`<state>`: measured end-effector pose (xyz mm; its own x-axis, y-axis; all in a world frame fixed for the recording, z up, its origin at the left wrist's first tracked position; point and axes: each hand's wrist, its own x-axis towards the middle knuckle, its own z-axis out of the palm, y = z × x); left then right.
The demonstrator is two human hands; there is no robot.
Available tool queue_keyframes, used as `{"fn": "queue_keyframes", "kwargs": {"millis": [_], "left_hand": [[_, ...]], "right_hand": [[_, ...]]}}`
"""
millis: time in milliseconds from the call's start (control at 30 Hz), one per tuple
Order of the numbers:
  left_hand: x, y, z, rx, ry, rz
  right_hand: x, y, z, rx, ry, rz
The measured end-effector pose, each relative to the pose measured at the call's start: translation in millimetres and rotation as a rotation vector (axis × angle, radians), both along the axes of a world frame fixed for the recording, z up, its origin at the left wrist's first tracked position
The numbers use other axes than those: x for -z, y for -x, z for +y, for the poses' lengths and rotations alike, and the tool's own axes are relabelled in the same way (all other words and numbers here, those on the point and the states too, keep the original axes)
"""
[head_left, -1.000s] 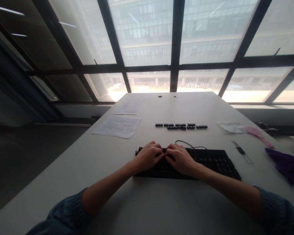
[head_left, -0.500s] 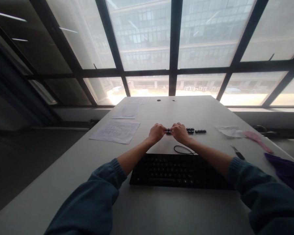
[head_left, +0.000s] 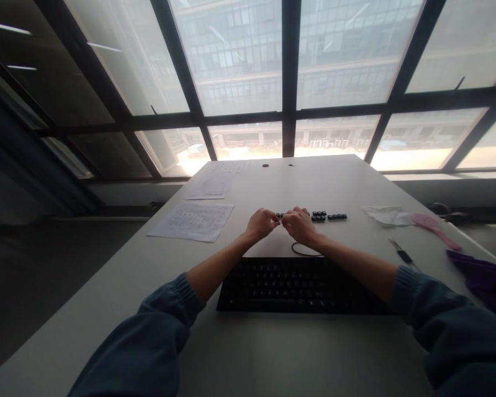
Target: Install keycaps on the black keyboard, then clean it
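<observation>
Beyond a black keyboard (head_left: 273, 284), my left hand (head_left: 261, 223) and my right hand (head_left: 298, 223) come together over the white table. The fingers of each are closed in a pinch, with the tips almost meeting. Whatever is between them is too small or hidden to make out. Small black keycaps (head_left: 279, 215) show just behind the fingertips, partly covered by my right hand. To the right of that hand lie more keycaps (head_left: 319, 216) in two short rows, and another short row (head_left: 337, 216) sits beside them.
A thin black cable (head_left: 303, 251) loops behind the keyboard. Printed sheets (head_left: 194, 221) lie at left. On the right are a crumpled white cloth or tissue (head_left: 388, 215), a pink brush-like thing (head_left: 434, 229), a slim tool with a dark handle (head_left: 404, 255) and purple cloth (head_left: 481, 278).
My fingertips have drawn closer together and slightly toward me, off the small black piece that showed between them. The view has shifted a little.
</observation>
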<state>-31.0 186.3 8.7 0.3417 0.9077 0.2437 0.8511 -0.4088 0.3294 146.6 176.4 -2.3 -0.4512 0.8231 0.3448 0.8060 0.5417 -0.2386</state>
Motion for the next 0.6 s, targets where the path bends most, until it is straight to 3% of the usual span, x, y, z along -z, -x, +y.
{"fn": "queue_keyframes", "kwargs": {"millis": [233,367,600], "left_hand": [[-27.8,20.7,-77.2,0.104,0.235,-0.292],[-17.5,18.6,-105.5,0.159,0.330,-0.300],[-3.3,13.7,-113.0,0.201,0.298,-0.301]], "right_hand": [[-0.5,-20.9,-75.8,-0.069,0.320,0.524],[7.5,-24.5,-106.4,-0.094,0.396,0.590],[14.0,-23.5,-114.2,-0.076,0.371,0.534]]}}
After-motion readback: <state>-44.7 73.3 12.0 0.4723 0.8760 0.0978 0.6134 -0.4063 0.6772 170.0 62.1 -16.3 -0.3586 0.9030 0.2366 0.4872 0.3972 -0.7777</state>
